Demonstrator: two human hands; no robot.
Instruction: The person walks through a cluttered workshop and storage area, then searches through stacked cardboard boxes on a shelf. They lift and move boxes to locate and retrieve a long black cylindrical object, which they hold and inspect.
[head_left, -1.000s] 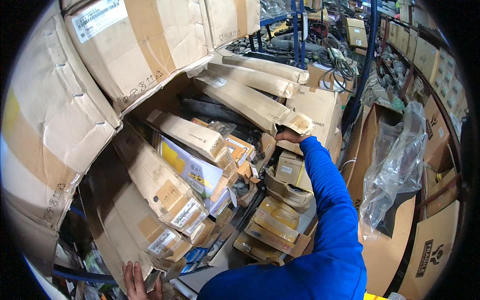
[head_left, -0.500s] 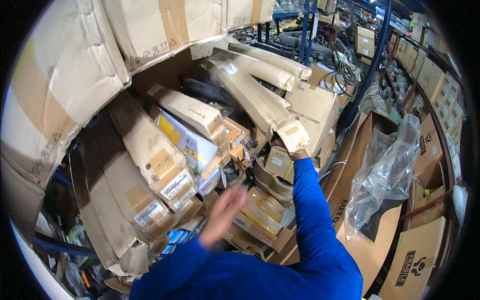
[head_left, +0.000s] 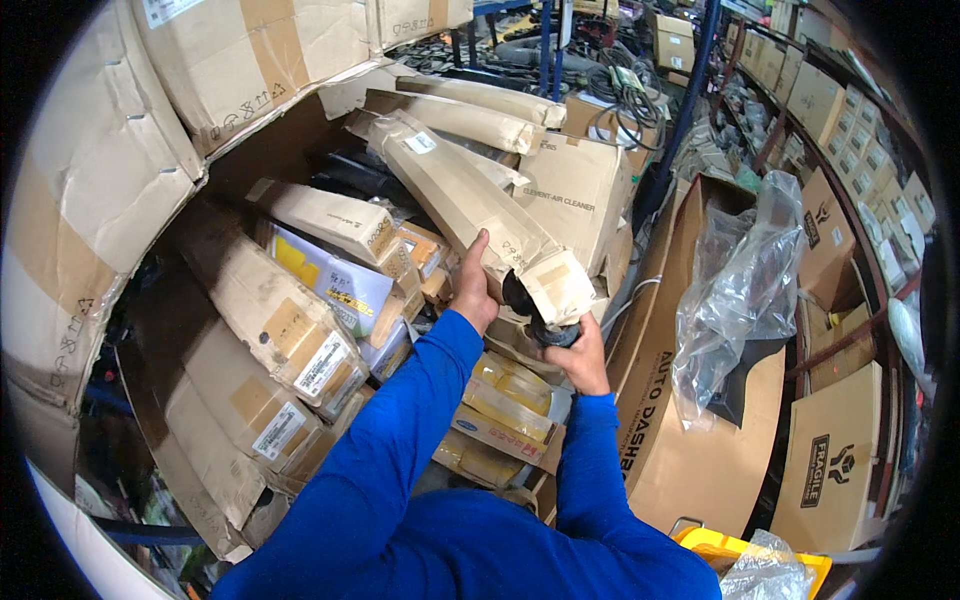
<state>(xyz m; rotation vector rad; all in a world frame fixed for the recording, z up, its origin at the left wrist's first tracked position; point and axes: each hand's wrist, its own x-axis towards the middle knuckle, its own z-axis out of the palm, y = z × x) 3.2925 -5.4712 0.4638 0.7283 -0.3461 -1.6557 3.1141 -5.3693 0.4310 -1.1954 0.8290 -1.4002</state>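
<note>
A long, narrow cardboard box (head_left: 440, 180) slopes toward me, its near end torn and taped. From that torn end sticks out a glossy black part (head_left: 518, 296) whose kind I cannot make out. My left hand (head_left: 474, 288) grips the box's left side, thumb up along the cardboard and fingers mostly hidden. At the near end, my right hand (head_left: 583, 358) is closed on the black part where it curves below the flap. Right behind lies a large air cleaner carton (head_left: 570, 190).
More long boxes (head_left: 470, 120) lie beyond. Stacked cartons (head_left: 285, 320) with labels fill the left. On the right stands a tall carton (head_left: 650, 440) under clear plastic wrap (head_left: 735, 310). A yellow bin (head_left: 720, 545) sits at lower right, and a blue post (head_left: 690, 120) rises behind.
My left hand has moved up and forward onto the side of the long box. My right hand has come back to its near end, and the black part now shows there.
</note>
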